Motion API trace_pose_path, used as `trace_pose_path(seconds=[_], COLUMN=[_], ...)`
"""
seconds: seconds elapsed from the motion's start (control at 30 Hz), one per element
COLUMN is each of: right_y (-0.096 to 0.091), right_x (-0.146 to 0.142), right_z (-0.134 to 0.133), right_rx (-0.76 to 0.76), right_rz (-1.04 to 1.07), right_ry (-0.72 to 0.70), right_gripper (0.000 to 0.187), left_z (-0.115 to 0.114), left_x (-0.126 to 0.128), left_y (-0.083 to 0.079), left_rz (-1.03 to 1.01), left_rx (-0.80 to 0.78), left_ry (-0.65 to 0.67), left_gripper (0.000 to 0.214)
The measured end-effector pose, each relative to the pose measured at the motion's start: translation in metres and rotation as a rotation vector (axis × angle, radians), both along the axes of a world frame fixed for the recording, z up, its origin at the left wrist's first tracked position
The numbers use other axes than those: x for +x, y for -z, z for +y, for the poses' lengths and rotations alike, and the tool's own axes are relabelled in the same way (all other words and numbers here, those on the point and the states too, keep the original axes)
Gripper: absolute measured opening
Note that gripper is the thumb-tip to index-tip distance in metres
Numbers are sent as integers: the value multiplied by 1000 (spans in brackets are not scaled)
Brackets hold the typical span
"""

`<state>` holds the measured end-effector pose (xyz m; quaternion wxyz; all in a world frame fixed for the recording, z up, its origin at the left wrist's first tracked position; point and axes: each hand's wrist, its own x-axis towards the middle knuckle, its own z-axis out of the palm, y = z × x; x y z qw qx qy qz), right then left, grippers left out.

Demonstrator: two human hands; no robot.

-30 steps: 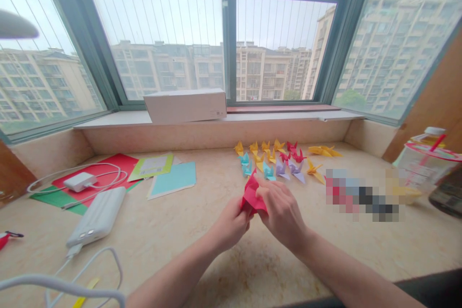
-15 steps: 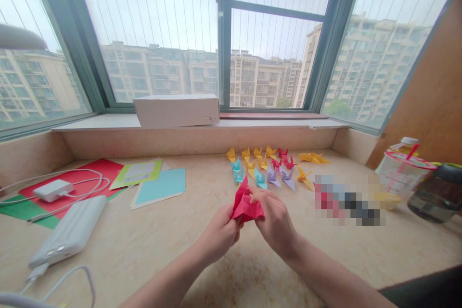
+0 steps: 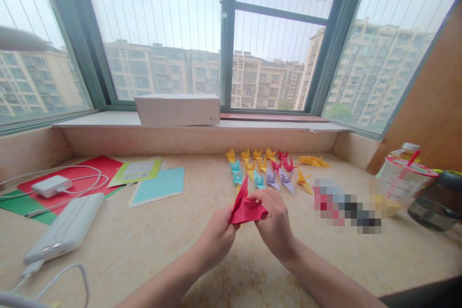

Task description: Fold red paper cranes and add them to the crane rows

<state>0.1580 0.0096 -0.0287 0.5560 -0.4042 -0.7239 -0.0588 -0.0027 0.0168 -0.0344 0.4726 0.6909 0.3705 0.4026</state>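
Observation:
Between my two hands is a partly folded piece of red origami paper (image 3: 247, 211), held above the counter with one tall point sticking up. My left hand (image 3: 219, 232) pinches its left edge, the thumb near the lower side. On the other side, my right hand (image 3: 275, 219) is closed on the right part, its fingers bent over the top of the fold. Just beyond stand several small folded paper cranes, among them a light blue crane (image 3: 259, 179), a lilac crane (image 3: 287, 182) and a yellow crane (image 3: 305, 181).
At left lie a white power bank (image 3: 67, 228), a charger (image 3: 51, 186) with cables, red paper (image 3: 81, 178) and light blue sheets (image 3: 159, 186). A white box (image 3: 177, 110) rests on the sill. On the right are a plastic cup (image 3: 404, 180), a dark bottle (image 3: 435, 202) and a blurred patch.
The red paper has tilted slightly and its right side looks more spread. My right fingers have shifted a little over it; both hands keep their hold. The view has moved slightly.

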Motion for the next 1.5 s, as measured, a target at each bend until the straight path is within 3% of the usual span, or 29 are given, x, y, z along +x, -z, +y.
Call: trace_pose_path(seconds=[0.2,0.4,0.53,0.63,0.83,1.17,1.5], right_y=[-2,-3,0,1,-6,-5,-7], right_x=[-1,-5,-5,-2,0,-2,0], right_z=[-4,-3,1,3,1,-6,-8], right_rx=[13,-209,-277,-232,-111,-115,-177], right_rz=[53,384,475,406,267,-129,-59], right_ry=[-40,-148,-251,-263,-245,-245,-299], right_gripper=[14,12,20,26,12,33,30], left_z=[-3,-7,-8,-9,-9,-10,-8], left_x=[1,4,4,4,4,3,-1], left_y=[0,-11,-15,-17,-20,-17,-16], left_rz=[-24,-127,-179,-187,-262,-308,-320], left_rx=[-58,-263,-328,-323,-373,-280,-267], left_ry=[17,68,88,87,70,30,35], left_gripper=[7,8,12,16,36,37,35])
